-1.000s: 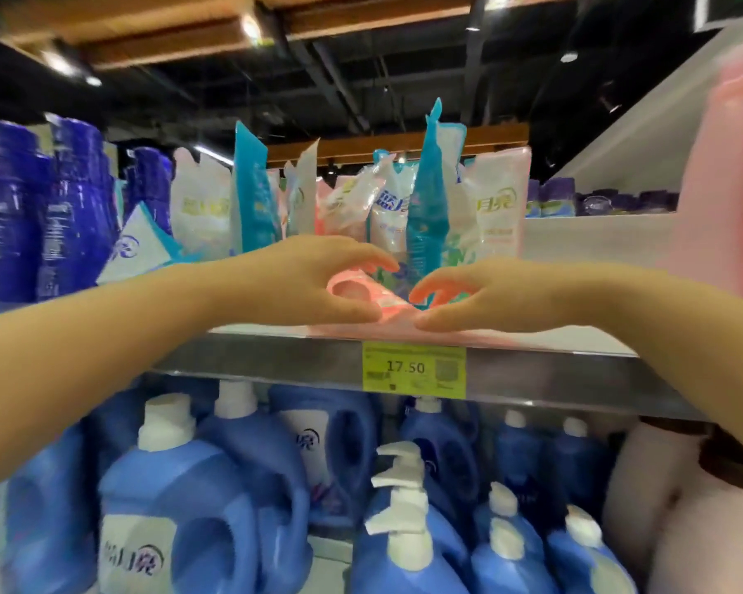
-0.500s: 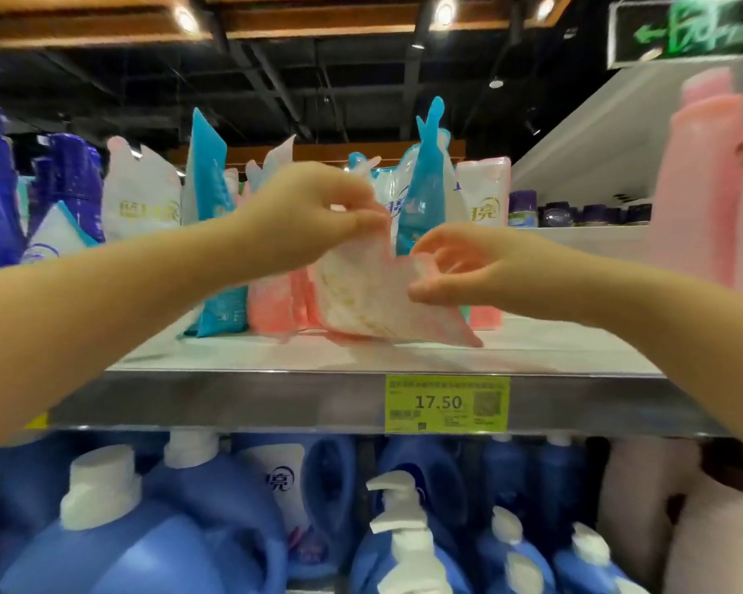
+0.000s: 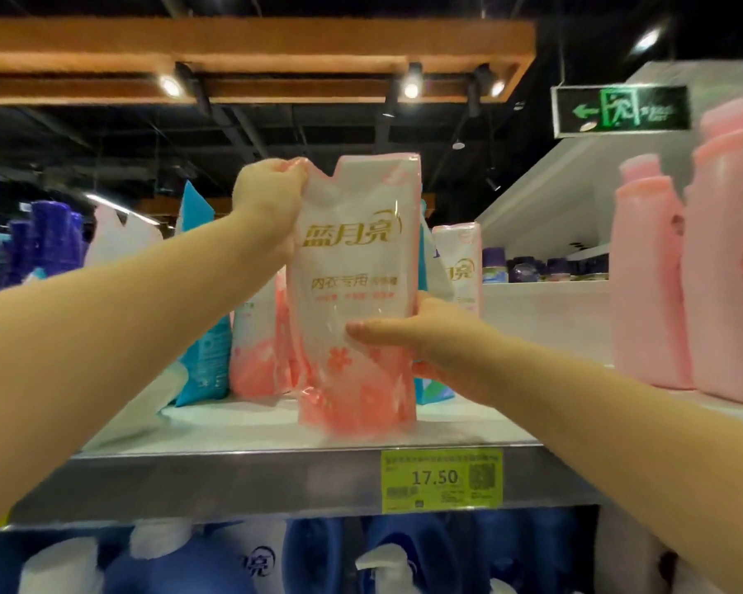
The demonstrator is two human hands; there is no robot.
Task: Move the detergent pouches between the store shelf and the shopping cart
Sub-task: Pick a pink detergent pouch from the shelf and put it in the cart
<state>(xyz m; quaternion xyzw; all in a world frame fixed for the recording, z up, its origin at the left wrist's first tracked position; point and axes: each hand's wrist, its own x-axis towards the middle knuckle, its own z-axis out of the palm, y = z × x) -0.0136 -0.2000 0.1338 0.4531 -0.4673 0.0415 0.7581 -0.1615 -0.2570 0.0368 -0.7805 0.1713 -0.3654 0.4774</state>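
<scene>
Pink pouch [image 3: 352,293] being held upright at the shelf [image 3: 215,426] edge
Top corner being pinched by the left hand [image 3: 271,199], lower side being gripped by the right hand [image 3: 430,340].

We see two arms and two hands, all of them bare. The left forearm [image 3: 125,319] is uncovered from the frame's edge to the wrist. It is smooth and rounded, and the wide lens makes it look thick near the camera. The right forearm [image 3: 597,413] is uncovered in the same way and similar in build. The left hand [image 3: 271,199] and right hand [image 3: 442,340] look plump, with short fingers. On the right thumb [image 3: 369,330] we can just make out a short nail; finer detail is blurred.
</scene>
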